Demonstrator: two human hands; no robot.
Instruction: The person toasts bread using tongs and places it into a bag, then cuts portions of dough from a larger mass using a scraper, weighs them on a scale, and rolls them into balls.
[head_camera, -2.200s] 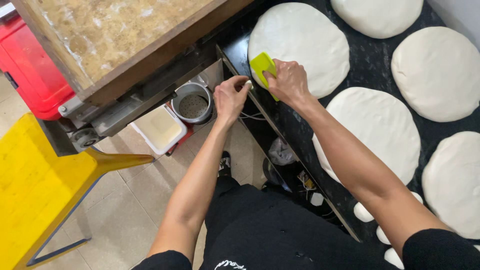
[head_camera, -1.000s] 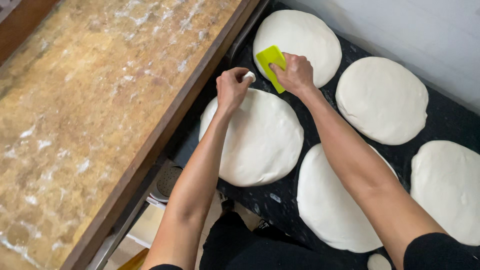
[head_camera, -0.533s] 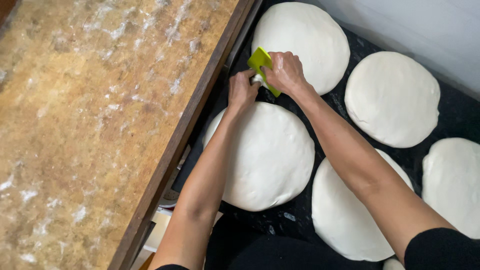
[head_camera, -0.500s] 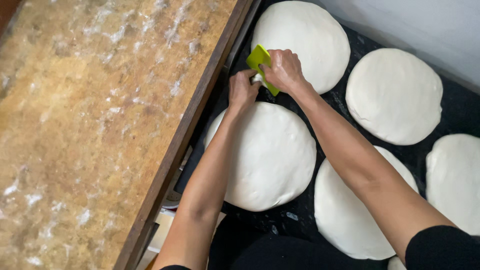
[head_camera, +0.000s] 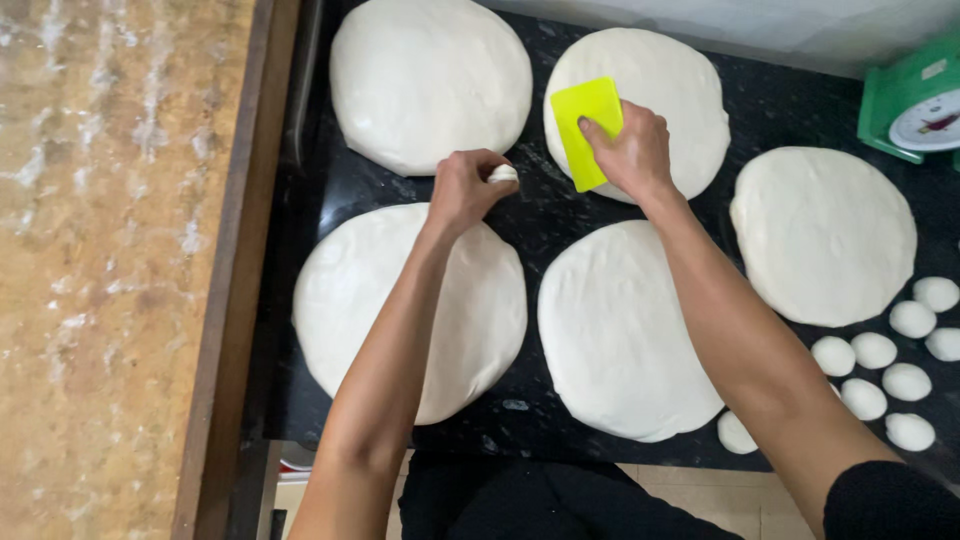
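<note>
My left hand (head_camera: 465, 190) pinches a small dough piece (head_camera: 503, 173) while my right hand (head_camera: 628, 152) grips the yellow scraper (head_camera: 585, 128) over the far dough round (head_camera: 650, 90)

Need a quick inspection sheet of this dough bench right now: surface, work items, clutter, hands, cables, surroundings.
Surface: black speckled stone counter, a few flour specks.
Job's things: yellow-green plastic scraper; small white dough piece; five flat round dough discs, nearest one.
Clutter: small white dough balls grouped at right.
Grippers: left hand pinches the dough piece; right hand grips the scraper over a disc.
Cables: nothing seen.
Surroundings: floured brown wooden-edged table at left; green weighing scale at right.
</note>
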